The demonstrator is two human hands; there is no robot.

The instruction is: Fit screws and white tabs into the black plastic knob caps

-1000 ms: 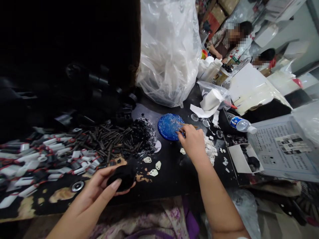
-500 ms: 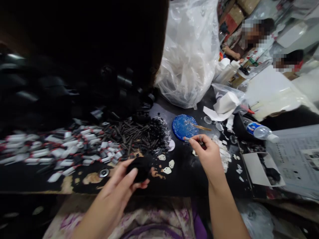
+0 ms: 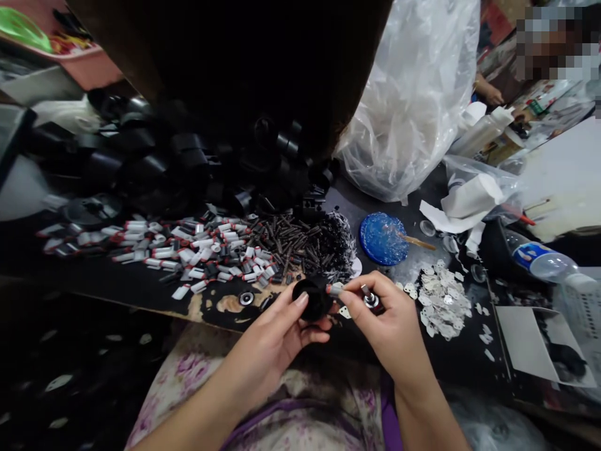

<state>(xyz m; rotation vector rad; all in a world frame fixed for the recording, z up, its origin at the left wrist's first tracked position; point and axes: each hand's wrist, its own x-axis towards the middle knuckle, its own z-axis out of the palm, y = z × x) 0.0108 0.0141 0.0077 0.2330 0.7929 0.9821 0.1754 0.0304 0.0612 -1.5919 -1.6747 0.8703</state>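
Observation:
My left hand (image 3: 286, 326) is closed around a black, round, hollow plastic part (image 3: 307, 299) at the table's front edge. Between thumb and index finger, my right hand (image 3: 387, 319) pinches a small grey cylinder (image 3: 335, 290) with a red end. The cylinder's red end is right beside the black part's opening; I cannot tell whether they touch. A small part with a metal shaft (image 3: 369, 297) is also tucked in my right fingers. Behind my hands lie heaps of grey-and-red cylinders (image 3: 201, 250), dark springs (image 3: 288, 241) and tiny black pieces (image 3: 335, 241).
A blue lid with grease-like paste (image 3: 382, 238) bears a wooden stick (image 3: 417, 242). White flat tabs (image 3: 444, 300) are heaped to the right, near a white box (image 3: 528, 341) and a plastic bottle (image 3: 547, 260). Black plastic parts (image 3: 141, 156) pile up at back left. Another person's hand (image 3: 491, 94) shows far right.
My right hand has moved from the blue lid leftward and nearer, bringing the small cylinder to the black part in my left hand. The camera view has turned left.

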